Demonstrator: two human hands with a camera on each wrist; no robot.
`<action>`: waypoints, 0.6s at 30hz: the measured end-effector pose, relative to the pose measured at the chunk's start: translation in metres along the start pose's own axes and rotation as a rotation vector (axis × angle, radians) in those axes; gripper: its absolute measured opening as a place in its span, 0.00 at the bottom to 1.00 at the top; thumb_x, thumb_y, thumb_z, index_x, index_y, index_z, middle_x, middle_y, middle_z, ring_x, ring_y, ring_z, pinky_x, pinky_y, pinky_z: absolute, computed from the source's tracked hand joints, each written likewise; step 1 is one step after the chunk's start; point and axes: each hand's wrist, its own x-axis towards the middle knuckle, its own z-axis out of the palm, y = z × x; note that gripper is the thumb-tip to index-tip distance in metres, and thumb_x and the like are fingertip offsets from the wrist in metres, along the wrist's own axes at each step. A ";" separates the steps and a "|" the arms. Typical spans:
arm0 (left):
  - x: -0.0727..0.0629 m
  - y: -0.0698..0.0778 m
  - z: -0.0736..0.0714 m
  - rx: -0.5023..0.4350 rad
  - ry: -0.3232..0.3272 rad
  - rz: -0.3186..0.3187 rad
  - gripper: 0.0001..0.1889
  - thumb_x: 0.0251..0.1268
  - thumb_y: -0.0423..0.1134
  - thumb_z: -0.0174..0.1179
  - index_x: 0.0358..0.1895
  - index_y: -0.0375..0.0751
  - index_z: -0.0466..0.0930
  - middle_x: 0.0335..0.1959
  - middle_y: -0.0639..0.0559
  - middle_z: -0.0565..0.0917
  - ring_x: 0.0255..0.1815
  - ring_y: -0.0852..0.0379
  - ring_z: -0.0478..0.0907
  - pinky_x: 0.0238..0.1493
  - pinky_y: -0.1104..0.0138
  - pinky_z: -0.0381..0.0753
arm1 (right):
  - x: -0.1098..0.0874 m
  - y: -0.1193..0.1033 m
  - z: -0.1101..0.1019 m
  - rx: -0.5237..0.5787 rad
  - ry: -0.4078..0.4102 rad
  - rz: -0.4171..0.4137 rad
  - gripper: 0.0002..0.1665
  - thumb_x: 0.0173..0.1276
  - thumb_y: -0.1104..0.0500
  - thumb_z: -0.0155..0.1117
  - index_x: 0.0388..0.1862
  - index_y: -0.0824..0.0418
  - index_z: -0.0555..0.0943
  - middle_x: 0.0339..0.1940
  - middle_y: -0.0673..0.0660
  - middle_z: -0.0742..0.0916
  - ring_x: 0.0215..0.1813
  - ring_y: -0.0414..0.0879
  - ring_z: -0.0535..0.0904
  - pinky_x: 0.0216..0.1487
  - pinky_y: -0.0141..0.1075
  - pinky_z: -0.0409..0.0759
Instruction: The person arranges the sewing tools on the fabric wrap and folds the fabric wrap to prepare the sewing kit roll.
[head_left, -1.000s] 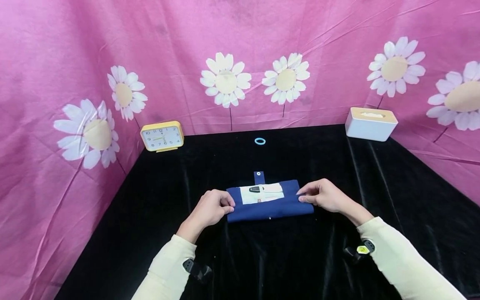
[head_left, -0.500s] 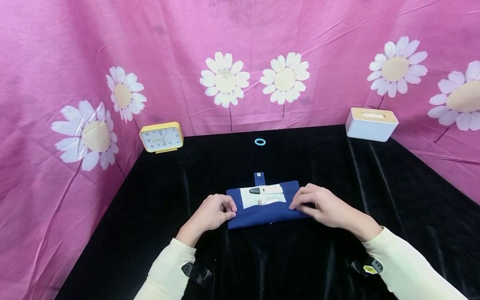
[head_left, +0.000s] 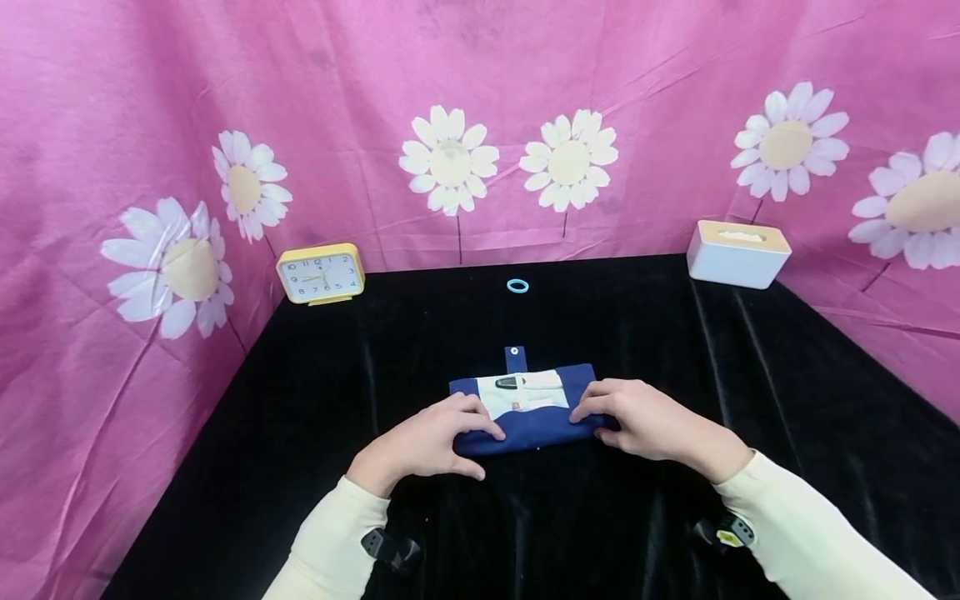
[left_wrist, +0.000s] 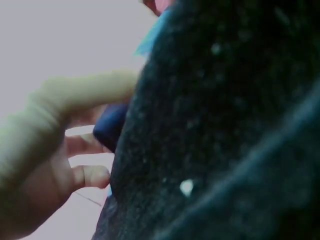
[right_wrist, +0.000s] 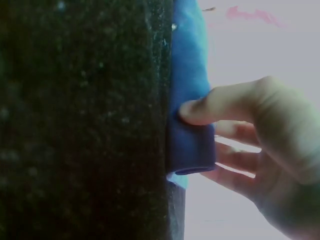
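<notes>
A navy-blue fabric roll-up case [head_left: 528,433] lies on the black cloth, its front part folded over. Behind the fold shows a white panel [head_left: 491,402] bearing a white item with a dark end [head_left: 507,382] and another small pale item. A short strap with a snap [head_left: 515,360] sticks out from the far edge. My left hand [head_left: 423,442] rests its fingers on the left of the fold, thumb spread away from them in front. My right hand [head_left: 648,421] grips the right end; in the right wrist view the thumb presses the rolled edge [right_wrist: 192,150], with the fingers behind.
A light blue ring [head_left: 517,286] lies farther back on the black cloth [head_left: 600,317]. At the back left stands a yellow clock [head_left: 321,273], at the back right a white tissue box [head_left: 738,254]. A pink flowered curtain [head_left: 337,100] encloses the table.
The right hand has shifted left and nearer along the case's right end. My left hand has released its pinch at the left edge and spread its fingers rightward over the fold.
</notes>
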 end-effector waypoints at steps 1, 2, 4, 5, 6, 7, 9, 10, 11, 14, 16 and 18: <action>0.001 0.000 0.000 0.012 0.004 0.003 0.18 0.59 0.40 0.73 0.54 0.52 0.85 0.54 0.54 0.81 0.55 0.56 0.74 0.60 0.61 0.77 | 0.001 0.001 0.001 0.004 0.012 -0.020 0.20 0.56 0.69 0.72 0.45 0.49 0.88 0.42 0.44 0.85 0.42 0.37 0.78 0.43 0.38 0.82; 0.002 -0.001 0.001 0.022 0.013 0.013 0.17 0.59 0.37 0.71 0.53 0.50 0.85 0.54 0.53 0.82 0.55 0.56 0.75 0.60 0.61 0.78 | 0.003 0.003 0.001 0.009 0.025 -0.041 0.20 0.56 0.70 0.71 0.45 0.49 0.88 0.41 0.44 0.86 0.41 0.36 0.78 0.42 0.37 0.81; 0.004 -0.003 0.001 0.024 0.037 0.026 0.16 0.61 0.32 0.67 0.53 0.47 0.85 0.53 0.52 0.84 0.53 0.57 0.77 0.60 0.60 0.78 | 0.007 0.007 0.000 0.031 0.043 -0.076 0.20 0.56 0.71 0.69 0.44 0.51 0.88 0.40 0.44 0.87 0.40 0.37 0.79 0.41 0.37 0.82; 0.005 -0.005 0.001 0.021 0.052 0.029 0.16 0.61 0.31 0.65 0.52 0.46 0.86 0.52 0.52 0.85 0.51 0.58 0.78 0.59 0.61 0.78 | 0.009 0.009 -0.001 0.047 0.050 -0.088 0.21 0.56 0.72 0.68 0.44 0.51 0.88 0.40 0.44 0.87 0.40 0.37 0.80 0.42 0.37 0.82; 0.005 -0.007 0.001 0.006 0.071 0.033 0.16 0.61 0.30 0.63 0.52 0.45 0.86 0.50 0.52 0.86 0.49 0.59 0.78 0.58 0.62 0.79 | 0.012 0.011 -0.002 0.066 0.050 -0.091 0.21 0.56 0.72 0.68 0.44 0.52 0.88 0.40 0.44 0.88 0.40 0.36 0.81 0.42 0.38 0.83; 0.006 -0.009 0.002 -0.018 0.087 0.031 0.16 0.61 0.29 0.62 0.51 0.44 0.87 0.49 0.52 0.87 0.47 0.60 0.78 0.57 0.63 0.79 | 0.013 0.013 -0.004 0.092 0.043 -0.083 0.21 0.57 0.73 0.67 0.44 0.52 0.88 0.41 0.45 0.89 0.40 0.36 0.81 0.42 0.38 0.83; 0.007 -0.011 0.002 -0.082 0.123 0.025 0.15 0.60 0.29 0.61 0.49 0.43 0.87 0.46 0.53 0.88 0.44 0.61 0.78 0.53 0.65 0.80 | 0.015 0.015 -0.009 0.162 0.010 -0.043 0.20 0.58 0.72 0.67 0.45 0.53 0.89 0.42 0.46 0.90 0.40 0.36 0.80 0.43 0.37 0.82; 0.007 -0.012 0.002 -0.120 0.142 0.019 0.15 0.60 0.28 0.61 0.48 0.43 0.88 0.46 0.53 0.88 0.43 0.62 0.78 0.52 0.66 0.80 | 0.016 0.015 -0.011 0.207 -0.015 -0.021 0.20 0.59 0.72 0.66 0.45 0.53 0.89 0.43 0.46 0.90 0.40 0.35 0.80 0.42 0.35 0.82; 0.006 -0.013 0.001 -0.158 0.156 0.013 0.15 0.59 0.28 0.61 0.47 0.44 0.88 0.44 0.53 0.88 0.42 0.62 0.77 0.50 0.68 0.79 | 0.017 0.016 -0.013 0.257 -0.042 0.004 0.20 0.59 0.72 0.66 0.45 0.53 0.89 0.42 0.46 0.90 0.39 0.35 0.79 0.42 0.34 0.81; 0.005 -0.012 -0.003 -0.272 0.161 -0.035 0.14 0.59 0.28 0.61 0.46 0.44 0.88 0.43 0.52 0.89 0.42 0.61 0.78 0.49 0.68 0.78 | 0.018 0.017 -0.020 0.432 -0.136 0.061 0.19 0.61 0.72 0.64 0.46 0.54 0.89 0.40 0.48 0.89 0.38 0.36 0.79 0.41 0.31 0.79; 0.005 -0.011 -0.005 -0.354 0.140 -0.087 0.14 0.60 0.28 0.61 0.47 0.42 0.88 0.43 0.50 0.90 0.42 0.61 0.80 0.49 0.69 0.79 | 0.019 0.019 -0.022 0.542 -0.201 0.079 0.19 0.61 0.72 0.63 0.47 0.57 0.88 0.39 0.49 0.89 0.37 0.37 0.80 0.42 0.31 0.80; 0.005 -0.010 -0.007 -0.419 0.120 -0.155 0.13 0.60 0.28 0.62 0.47 0.39 0.88 0.43 0.47 0.90 0.40 0.61 0.81 0.45 0.69 0.80 | 0.021 0.022 -0.022 0.625 -0.249 0.106 0.18 0.61 0.72 0.62 0.47 0.60 0.87 0.37 0.51 0.89 0.36 0.39 0.81 0.41 0.32 0.81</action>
